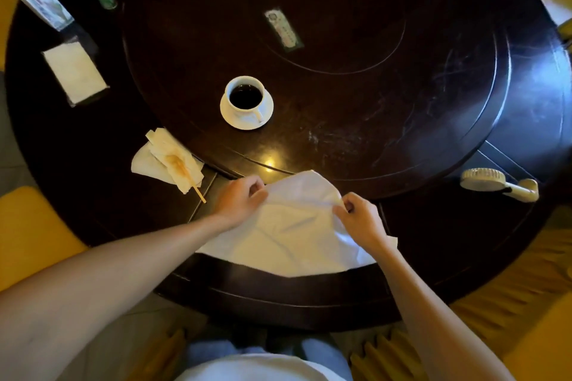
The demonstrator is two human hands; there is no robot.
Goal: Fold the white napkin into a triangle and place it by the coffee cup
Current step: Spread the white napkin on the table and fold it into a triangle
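**Napkin fold: early stage, cloth in both hands**

White napkin spread at near edge of dark round table, rumpled, not yet a clean triangle. Near edge draped a little past the table rim toward the person. Far portion lifted and rounded over, seemingly mid-turn.

Left hand at napkin's left far edge, fingers curled narrow, pinching the cloth. Right hand at right far edge, fingers likewise closed tight on a gathered bit of fabric. Both grips on opposite sides, likely to keep the cloth taut and steer one part over another for the diagonal fold. Exact corners held: cannot tell, hidden by fingers and creases.

Coffee cup on white saucer, filled dark, standing beyond the napkin and well apart from it. Bare table beside the saucer available for placement.

Further out: used paper tissues with wooden stirrer to the left; tissue holder at far left; small white handheld fan at right edge.

Judgement: folding not complete; placement not yet begun. Risk: loose drape over rim may let the cloth slip during the fold.
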